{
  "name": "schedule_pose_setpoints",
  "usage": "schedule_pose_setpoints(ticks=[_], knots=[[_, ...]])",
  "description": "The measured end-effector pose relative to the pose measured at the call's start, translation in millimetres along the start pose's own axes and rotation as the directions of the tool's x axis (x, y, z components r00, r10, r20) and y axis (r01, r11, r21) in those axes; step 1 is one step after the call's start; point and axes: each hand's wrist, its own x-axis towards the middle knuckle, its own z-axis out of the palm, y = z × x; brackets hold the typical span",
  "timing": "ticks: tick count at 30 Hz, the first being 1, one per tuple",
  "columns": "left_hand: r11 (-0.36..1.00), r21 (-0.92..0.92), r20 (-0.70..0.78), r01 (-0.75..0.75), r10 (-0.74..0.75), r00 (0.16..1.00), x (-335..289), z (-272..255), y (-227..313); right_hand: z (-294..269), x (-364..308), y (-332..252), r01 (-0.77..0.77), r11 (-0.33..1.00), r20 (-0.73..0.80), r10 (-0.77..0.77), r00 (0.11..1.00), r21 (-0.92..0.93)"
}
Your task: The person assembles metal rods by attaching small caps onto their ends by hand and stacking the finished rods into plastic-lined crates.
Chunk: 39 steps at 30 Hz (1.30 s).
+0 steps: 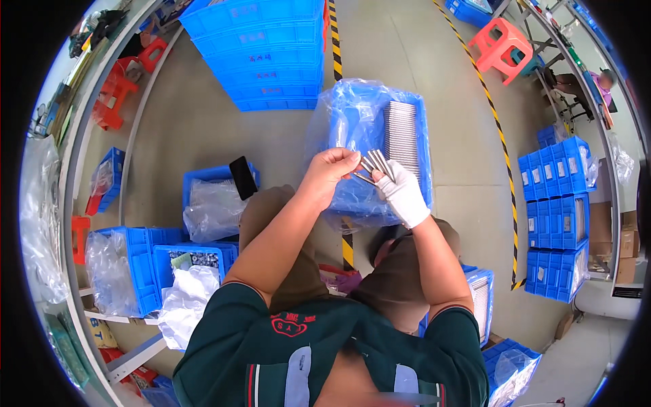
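My right hand (pixel 405 195), in a white glove with bare fingertips, is closed round several slim, shiny metal rods (pixel 377 163) that fan out toward the upper left. Just left of them, my bare left hand (pixel 333 169) is pinched together, thumb and forefinger close to the rod ends. What sits in that pinch, if anything, is too small to make out. Both hands are over a blue plastic crate (pixel 422 129) lined with clear plastic film (pixel 356 102). Inside its right part lies a neat stack of similar metal rods (pixel 400 132).
A tall stack of blue crates (pixel 261 61) stands beyond at the left. A black phone (pixel 243 178) rests on a film-covered crate (pixel 213 210) by my left knee. More blue crates (pixel 557 217) are piled at the right, near a red stool (pixel 500 49).
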Motion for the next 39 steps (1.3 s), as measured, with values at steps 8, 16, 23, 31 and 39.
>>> schedule_pose_setpoints(ticks=[8, 16, 23, 31, 39], knots=[[0.99, 0.14, 0.016, -0.031, 0.029, 0.999, -2.5, -3.6, -4.8, -1.0, 3.0, 1.0, 0.062, 0.986, -0.052, -0.071, 0.996, -0.155], [0.991, 0.118, -0.004, -0.066, 0.067, 0.998, -6.4, 2.2, -1.2, 3.9, 3.8, -2.2, -0.059, 0.995, -0.022, 0.061, 0.998, 0.085], [0.996, 0.066, -0.046, -0.057, 0.06, 0.997, -2.4, -4.4, -2.3, 4.5, 4.3, 2.0, -0.059, 0.998, 0.013, 0.059, 0.998, -0.021], [0.99, 0.117, -0.021, -0.084, 0.087, 0.996, -2.4, -2.3, -7.4, 6.7, 0.6, 5.6, 0.163, 0.871, -0.086, -0.227, 0.97, -0.463], [0.989, 0.124, -0.094, -0.081, 0.093, 0.991, -2.4, -3.6, 9.2, -1.2, 1.8, 1.3, -0.08, 0.984, 0.045, 0.074, 0.996, 0.162]])
